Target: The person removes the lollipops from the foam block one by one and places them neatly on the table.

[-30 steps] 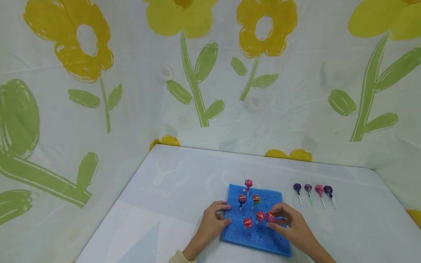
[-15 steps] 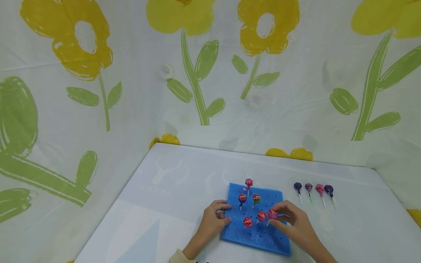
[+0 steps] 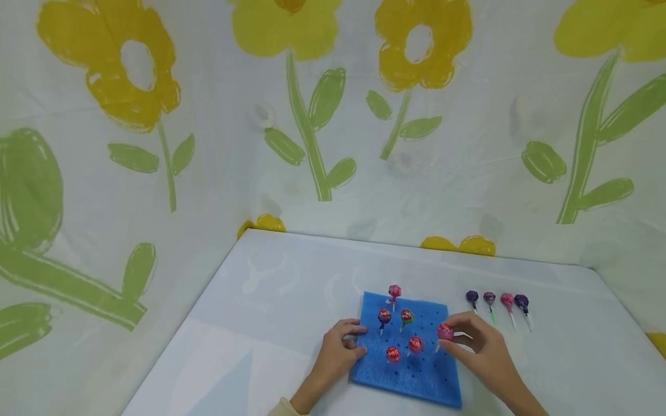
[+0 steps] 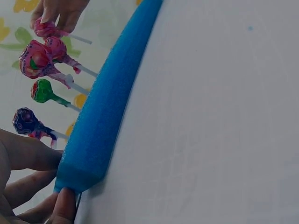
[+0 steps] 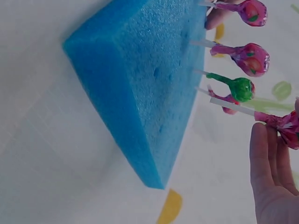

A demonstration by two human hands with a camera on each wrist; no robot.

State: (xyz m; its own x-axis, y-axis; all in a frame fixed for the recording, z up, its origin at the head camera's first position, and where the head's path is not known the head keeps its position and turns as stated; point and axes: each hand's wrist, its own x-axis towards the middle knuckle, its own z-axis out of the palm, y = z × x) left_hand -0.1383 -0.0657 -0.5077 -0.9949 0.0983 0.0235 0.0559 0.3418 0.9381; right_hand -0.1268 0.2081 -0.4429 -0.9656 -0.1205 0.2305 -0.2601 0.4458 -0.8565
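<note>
A blue foam block (image 3: pixel 380 370) with rows of small holes lies on the table. Several wrapped lollipops stand upright in it, among them a green one (image 3: pixel 407 316), a dark blue one (image 3: pixel 384 315) and a red one (image 3: pixel 393 354). My left hand (image 3: pixel 335 349) grips the block's left edge; in the left wrist view its fingers (image 4: pixel 35 154) press around a corner. Between thumb and fingertips, my right hand (image 3: pixel 484 352) pinches a pink lollipop (image 3: pixel 445 331) by its wrapped head. The bare white stick (image 5: pixel 231 106) points down toward the foam, its tip apart from the surface in the right wrist view.
Right of the block, several more lollipops lie in a row on the white table (image 3: pixel 291 300), including a pink one (image 3: pixel 507 300) and a dark purple one (image 3: pixel 522 301). A flower-printed cloth wall (image 3: pixel 218 144) rises behind and beside the table.
My right hand has turned the pink lollipop from lying sideways to stick-down and moved it right, away from the neighbouring red one. My left hand has stayed on the block's edge.
</note>
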